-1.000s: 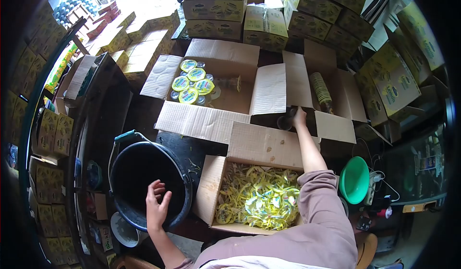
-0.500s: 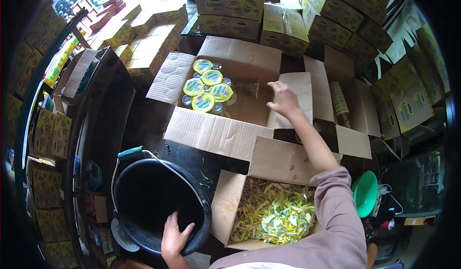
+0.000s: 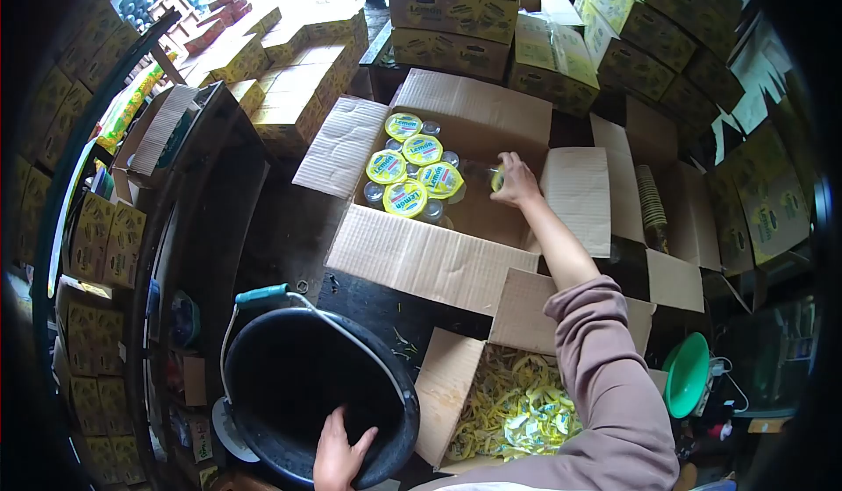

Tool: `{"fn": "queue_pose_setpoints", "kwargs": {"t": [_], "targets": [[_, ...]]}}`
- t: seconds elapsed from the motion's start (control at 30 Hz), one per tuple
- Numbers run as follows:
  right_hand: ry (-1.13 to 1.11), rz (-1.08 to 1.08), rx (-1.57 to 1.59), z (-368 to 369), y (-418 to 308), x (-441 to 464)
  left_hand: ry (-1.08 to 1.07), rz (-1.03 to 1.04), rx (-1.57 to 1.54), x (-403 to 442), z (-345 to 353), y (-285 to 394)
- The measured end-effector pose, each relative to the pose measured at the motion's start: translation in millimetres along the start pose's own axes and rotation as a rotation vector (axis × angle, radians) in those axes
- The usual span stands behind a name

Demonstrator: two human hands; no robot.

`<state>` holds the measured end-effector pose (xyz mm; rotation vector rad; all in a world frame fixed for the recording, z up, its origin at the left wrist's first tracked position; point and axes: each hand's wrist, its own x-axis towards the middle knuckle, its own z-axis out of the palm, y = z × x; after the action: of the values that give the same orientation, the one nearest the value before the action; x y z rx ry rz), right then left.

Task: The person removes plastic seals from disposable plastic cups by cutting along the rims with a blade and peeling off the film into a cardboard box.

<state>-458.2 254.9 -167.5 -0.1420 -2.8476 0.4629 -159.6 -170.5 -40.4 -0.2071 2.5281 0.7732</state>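
My right hand [image 3: 516, 180] is inside the open carton [image 3: 412, 254], its fingers closed round a clear plastic cup [image 3: 496, 178] that lies on its side. Left of it in the same carton stand several cups with yellow lemon lids [image 3: 404, 199], with small clear cups among them. My left hand [image 3: 340, 449] is over the near rim of the black bucket [image 3: 399, 386], fingers apart, holding nothing. The bucket's inside is dark and its contents cannot be made out.
A carton of yellow strips [image 3: 526, 403] stands below my right forearm. Stacked cups [image 3: 651, 206] lie in another open carton at the right. A green bowl [image 3: 687, 375] is at the lower right. Printed boxes [image 3: 452, 13] are stacked behind; a dark shelf [image 3: 197, 193] stands left.
My right hand has moved from between the cartons leftward into the large open carton and closed on the cup there. My left hand has lowered at the bucket. The view has shifted.
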Motion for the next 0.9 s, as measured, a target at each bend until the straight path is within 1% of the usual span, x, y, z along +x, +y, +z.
{"fn": "queue_pose_setpoints", "kwargs": {"t": [0.1, 0.13, 0.17, 0.23, 0.3, 0.33, 0.37, 0.4, 0.5, 0.57, 0.63, 0.67, 0.7, 0.77, 0.8, 0.83, 0.87, 0.9], "targets": [[0.051, -0.015, -0.026, -61.0, -35.2, -14.6, 0.056, 0.15, -0.028, 2.7, 0.6, -6.2], [0.061, -0.014, -0.02, -90.5, -48.3, -29.4, 0.15, 0.272, -0.059, 3.1, 2.2, -6.0], [0.102, -0.026, 0.067, -118.8, -60.3, -47.7, 0.233, 0.383, -0.033, 2.1, -0.6, -1.5], [0.186, -0.053, 0.236, -171.9, -82.6, -90.0, 0.391, 0.502, -0.061, -2.3, -5.5, 10.9], [0.282, -0.103, 0.39, -209.6, -111.3, -138.8, 0.429, 0.607, -0.277, -7.0, -7.5, 18.0], [0.285, -0.124, 0.449, -223.4, -131.1, -164.7, 0.434, 0.664, -0.343, -7.7, -5.5, 16.4], [0.224, -0.061, 0.586, -234.4, -155.6, -191.2, 0.432, 0.679, -0.375, -11.9, -4.0, 16.4], [0.23, -0.115, 0.662, -235.3, -174.4, -213.6, 0.488, 0.758, -0.323, -13.3, -4.1, 16.0], [0.191, -0.29, 0.674, -223.7, -232.9, -272.5, 0.586, 0.95, -0.253, -15.3, -1.8, 11.1], [0.086, -0.305, 0.775, -209.1, -269.9, -298.8, 0.611, 1.064, -0.25, -20.0, -1.5, 13.3], [0.016, -0.302, 0.777, -189.4, -294.0, -321.3, 0.566, 1.114, -0.251, -18.5, 2.7, 5.4], [0.018, -0.328, 0.808, -183.6, -299.8, -330.0, 0.405, 1.103, -0.477, -7.6, 11.5, -7.3], [0.022, -0.352, 0.839, -178.8, -304.1, -339.3, 0.206, 1.021, -0.626, -12.0, 11.8, -11.1], [0.187, -0.317, 0.796, -175.5, -303.3, -354.3, 0.025, 0.913, -0.682, -10.9, 15.5, -15.5], [0.17, -0.279, 0.77, -183.8, -296.4, -362.4, 0.142, 0.977, -0.569, -6.4, 18.9, -19.3], [0.239, -0.241, 0.695, -183.8, -284.8, -371.5, 0.261, 1.042, -0.453, -5.7, 16.7, -16.9], [0.344, -0.189, 0.625, -183.2, -269.1, -382.1, 0.357, 0.967, -0.432, -8.4, 15.1, -13.0], [0.441, -0.06, 0.564, -181.2, -250.6, -395.1, 0.45, 0.891, -0.409, -15.8, 10.1, -5.3]]}}
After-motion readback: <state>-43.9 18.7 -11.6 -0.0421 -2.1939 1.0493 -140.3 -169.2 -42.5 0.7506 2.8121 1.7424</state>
